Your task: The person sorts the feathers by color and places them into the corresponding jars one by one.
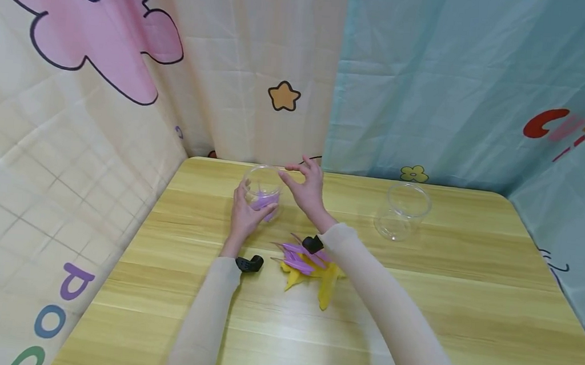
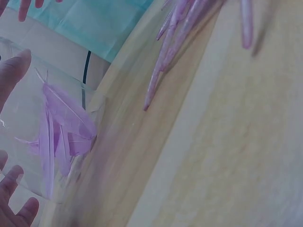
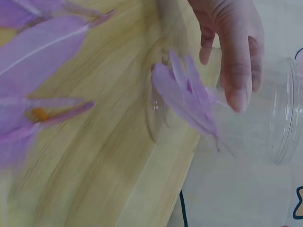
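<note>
A clear plastic jar [image 1: 263, 181] stands at the back left of the table, its mouth up. Several purple feathers [image 2: 61, 123] are inside it, near its bottom. My left hand [image 1: 247, 216] grips the jar's side, the thumb [image 3: 236, 85] across the near wall and the fingers [image 2: 16, 203] round the other side. By the rim, on the right, my right hand [image 1: 308, 190] hovers with thumb and fingers apart and nothing visible between them. In front of the jar lies a loose pile of purple feathers [image 1: 296, 260] and yellow feathers [image 1: 327, 285], partly beneath my right forearm.
A second clear jar [image 1: 398, 214] stands at the back right of the wooden table [image 1: 470, 288]. Printed curtains [image 1: 382, 86] hang close behind the table's back edge and along both sides. A small black device [image 1: 250, 264] sits on each wrist.
</note>
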Demonstrator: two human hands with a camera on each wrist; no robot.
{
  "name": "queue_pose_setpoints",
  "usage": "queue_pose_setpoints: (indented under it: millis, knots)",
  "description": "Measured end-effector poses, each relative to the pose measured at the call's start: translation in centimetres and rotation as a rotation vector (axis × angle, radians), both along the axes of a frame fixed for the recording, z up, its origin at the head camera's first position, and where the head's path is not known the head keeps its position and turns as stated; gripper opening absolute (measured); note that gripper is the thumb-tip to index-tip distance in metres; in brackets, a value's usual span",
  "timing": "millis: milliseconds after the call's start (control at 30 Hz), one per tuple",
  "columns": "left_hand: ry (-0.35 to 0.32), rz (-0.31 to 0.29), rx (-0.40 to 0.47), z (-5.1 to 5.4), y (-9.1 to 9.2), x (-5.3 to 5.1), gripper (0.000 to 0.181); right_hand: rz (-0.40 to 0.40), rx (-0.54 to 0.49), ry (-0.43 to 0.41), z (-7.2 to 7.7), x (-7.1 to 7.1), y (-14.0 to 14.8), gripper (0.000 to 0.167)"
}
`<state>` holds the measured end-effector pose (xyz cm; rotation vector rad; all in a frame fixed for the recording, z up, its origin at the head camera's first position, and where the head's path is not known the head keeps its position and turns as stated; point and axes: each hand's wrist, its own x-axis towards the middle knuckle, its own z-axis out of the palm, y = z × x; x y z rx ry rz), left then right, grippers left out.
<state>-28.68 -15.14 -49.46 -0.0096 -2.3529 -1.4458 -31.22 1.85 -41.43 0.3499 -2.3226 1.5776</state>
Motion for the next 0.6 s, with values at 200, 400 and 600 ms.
queue_pose_setpoints:
  millis: [200,400,600]
  knots:
    - [-0.006,-0.005,0.012,0.0,-0.1,0.0,0.104,0.06,0.072,-0.121,-0.7,0.0,1.6,0.035]
    - [0.011,0.005,0.012,0.0,-0.1,-0.1,0.103,0.169,0.252,-0.259,-2.0,-0.2,3.7,0.042]
    - [0.005,-0.003,0.013,-0.1,-0.1,-0.1,0.103,0.307,0.591,-0.39,-3.1,0.4,5.3,0.036]
